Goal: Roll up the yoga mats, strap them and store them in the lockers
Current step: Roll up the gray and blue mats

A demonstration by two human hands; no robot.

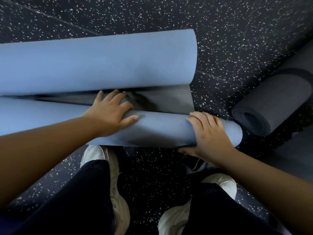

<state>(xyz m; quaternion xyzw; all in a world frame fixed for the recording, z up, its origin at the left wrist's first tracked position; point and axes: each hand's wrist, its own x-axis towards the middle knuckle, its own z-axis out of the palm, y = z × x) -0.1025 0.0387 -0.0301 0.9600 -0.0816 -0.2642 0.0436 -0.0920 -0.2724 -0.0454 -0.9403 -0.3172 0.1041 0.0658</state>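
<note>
A blue yoga mat (101,65) lies across the speckled floor, curled at both ends, with its dark grey inner face showing between the two curls. The near curl is a tight roll (160,128) just in front of my feet. My left hand (111,112) lies over the top of this roll near its middle, fingers spread and reaching onto the grey face. My right hand (210,134) holds the roll near its right end, fingers over the top and thumb under the near side.
A dark grey yoga mat (271,102), rolled up, lies on the floor to the right, its spiral end close to the blue roll's right end. My legs and white shoes (115,180) stand right behind the roll. Black speckled floor (169,14) spreads beyond.
</note>
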